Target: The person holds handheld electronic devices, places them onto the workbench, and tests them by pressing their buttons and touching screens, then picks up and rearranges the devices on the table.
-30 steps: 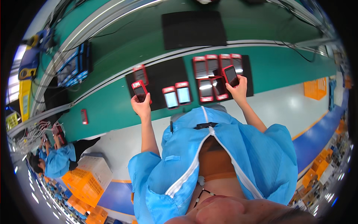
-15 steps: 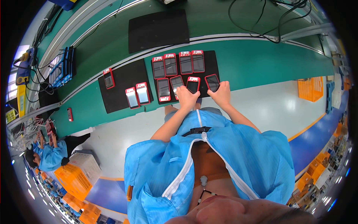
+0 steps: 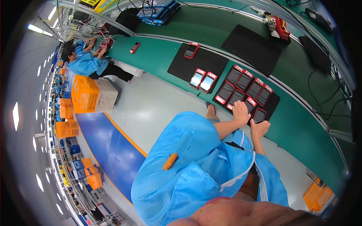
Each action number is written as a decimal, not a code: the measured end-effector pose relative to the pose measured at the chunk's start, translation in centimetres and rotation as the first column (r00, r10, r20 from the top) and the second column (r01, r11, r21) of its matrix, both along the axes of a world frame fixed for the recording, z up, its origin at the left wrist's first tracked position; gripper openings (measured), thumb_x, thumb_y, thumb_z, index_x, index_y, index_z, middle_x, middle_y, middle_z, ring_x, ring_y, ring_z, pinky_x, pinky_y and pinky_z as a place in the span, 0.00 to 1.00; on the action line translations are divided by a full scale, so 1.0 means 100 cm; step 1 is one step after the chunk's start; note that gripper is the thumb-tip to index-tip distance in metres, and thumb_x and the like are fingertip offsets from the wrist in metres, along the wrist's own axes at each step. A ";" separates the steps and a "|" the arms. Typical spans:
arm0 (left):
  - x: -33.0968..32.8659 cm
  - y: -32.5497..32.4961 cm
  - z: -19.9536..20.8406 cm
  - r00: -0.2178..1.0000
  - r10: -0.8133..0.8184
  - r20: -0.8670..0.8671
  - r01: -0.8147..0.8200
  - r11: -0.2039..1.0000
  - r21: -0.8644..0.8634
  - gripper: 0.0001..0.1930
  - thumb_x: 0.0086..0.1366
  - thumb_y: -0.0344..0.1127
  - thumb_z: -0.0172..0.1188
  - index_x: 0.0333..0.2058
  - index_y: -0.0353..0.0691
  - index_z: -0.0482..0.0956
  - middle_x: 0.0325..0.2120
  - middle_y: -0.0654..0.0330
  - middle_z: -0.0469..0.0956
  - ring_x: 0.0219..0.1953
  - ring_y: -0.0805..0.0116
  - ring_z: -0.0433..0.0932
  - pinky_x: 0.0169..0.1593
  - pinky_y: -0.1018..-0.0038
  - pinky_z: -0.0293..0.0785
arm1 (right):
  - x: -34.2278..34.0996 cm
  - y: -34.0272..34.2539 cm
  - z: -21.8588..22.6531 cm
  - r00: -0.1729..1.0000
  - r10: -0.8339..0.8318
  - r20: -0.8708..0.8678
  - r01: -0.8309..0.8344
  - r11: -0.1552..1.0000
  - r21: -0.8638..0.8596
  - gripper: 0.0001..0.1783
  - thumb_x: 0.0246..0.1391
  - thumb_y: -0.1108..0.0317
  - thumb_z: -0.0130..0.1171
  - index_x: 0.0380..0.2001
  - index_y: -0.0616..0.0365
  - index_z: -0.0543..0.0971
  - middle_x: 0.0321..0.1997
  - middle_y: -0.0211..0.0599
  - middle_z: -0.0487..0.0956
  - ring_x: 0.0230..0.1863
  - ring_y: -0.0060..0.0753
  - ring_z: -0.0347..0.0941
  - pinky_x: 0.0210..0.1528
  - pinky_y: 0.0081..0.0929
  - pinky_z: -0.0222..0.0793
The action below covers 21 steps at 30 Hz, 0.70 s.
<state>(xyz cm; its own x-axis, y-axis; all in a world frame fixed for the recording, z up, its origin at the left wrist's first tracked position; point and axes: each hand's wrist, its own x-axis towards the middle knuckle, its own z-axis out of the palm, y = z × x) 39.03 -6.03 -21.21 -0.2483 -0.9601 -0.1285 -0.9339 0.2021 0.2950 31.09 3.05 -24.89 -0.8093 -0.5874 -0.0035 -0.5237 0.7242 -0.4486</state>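
Observation:
Several red-framed handheld devices with dark screens lie in two rows on a black mat (image 3: 272, 107) on the green bench. My left hand (image 3: 240, 113) has its fingers curled at the edge of one handheld device (image 3: 249, 105) in the near row, covering part of it and of the handheld device (image 3: 236, 97) beside it. My right hand (image 3: 260, 129) grips the near end of the last handheld device (image 3: 259, 115) in that row, its thumb along the side. Both gripped devices stay low at the mat; whether they touch it I cannot tell.
A second black mat (image 3: 181, 64) holds two handhelds with lit screens (image 3: 202, 80) and one dark handheld (image 3: 191, 50). Another handheld (image 3: 134, 48) lies farther left. Two people in blue (image 3: 88, 64) work at the bench's far left. Orange crates (image 3: 85, 94) stand on the floor.
The view has swung to the left, bringing more of the floor and the co-workers into sight. Both hands remain at the same two handheld devices.

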 end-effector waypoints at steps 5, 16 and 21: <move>-0.003 -0.002 -0.003 0.999 0.047 -0.011 -0.046 0.999 0.025 0.31 0.43 0.44 0.75 0.40 0.36 0.68 0.41 0.53 0.67 0.47 0.55 0.69 0.49 0.63 0.68 | -0.001 -0.003 -0.001 1.000 0.020 0.008 -0.020 1.000 -0.014 0.35 0.34 0.49 0.73 0.33 0.67 0.69 0.40 0.52 0.69 0.45 0.56 0.68 0.47 0.48 0.66; -0.008 -0.007 -0.006 0.986 0.097 -0.133 -0.061 0.966 0.252 0.32 0.46 0.37 0.74 0.44 0.33 0.63 0.44 0.47 0.64 0.39 0.49 0.80 0.41 0.60 0.79 | 0.001 -0.005 -0.005 0.999 0.029 -0.038 -0.027 0.998 0.051 0.37 0.33 0.44 0.73 0.32 0.65 0.68 0.39 0.49 0.69 0.47 0.53 0.67 0.47 0.47 0.65; -0.003 -0.007 -0.005 0.986 0.071 -0.153 -0.030 0.966 0.258 0.32 0.47 0.38 0.74 0.44 0.33 0.63 0.44 0.47 0.64 0.39 0.49 0.80 0.40 0.60 0.79 | 0.002 -0.004 0.001 0.997 0.051 -0.060 -0.051 0.999 -0.002 0.36 0.34 0.46 0.74 0.31 0.66 0.68 0.38 0.51 0.69 0.45 0.55 0.68 0.47 0.48 0.66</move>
